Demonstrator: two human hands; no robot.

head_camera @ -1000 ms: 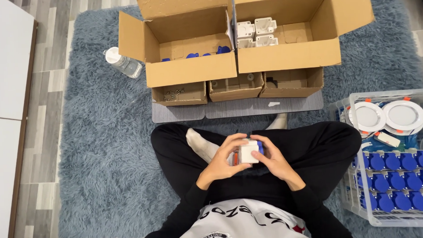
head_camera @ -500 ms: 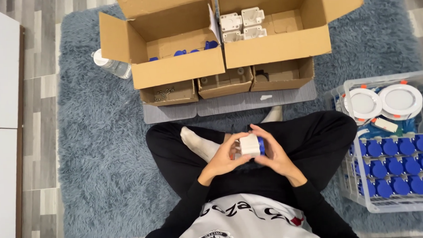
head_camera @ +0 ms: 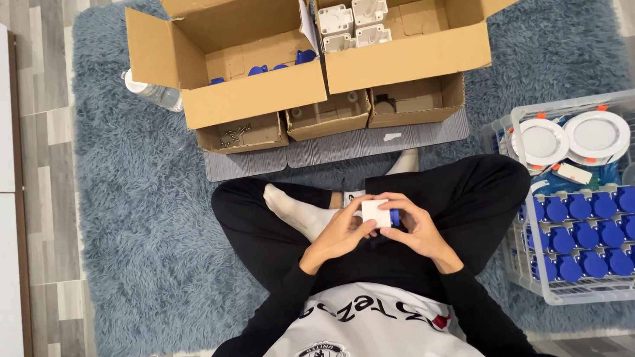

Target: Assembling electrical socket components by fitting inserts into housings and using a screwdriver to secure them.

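Both your left hand (head_camera: 339, 235) and right hand (head_camera: 416, 229) close around the white socket box (head_camera: 375, 213) above your lap; a loose grip may drop its blue cap (head_camera: 395, 218).

Two open brown cardboard boxes (head_camera: 225, 62) (head_camera: 411, 34) ahead; three small open cartons (head_camera: 329, 118) below.

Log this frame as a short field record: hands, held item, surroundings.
left hand: grips the small white square plastic block with a blue cap, from its left
right hand: grips the same block from its right
posture: person sits cross-legged on the shaggy blue-grey rug
ahead: two open cardboard boxes, one with blue parts, one with white blocks
right side: white wire basket of blue-capped pieces and round white discs
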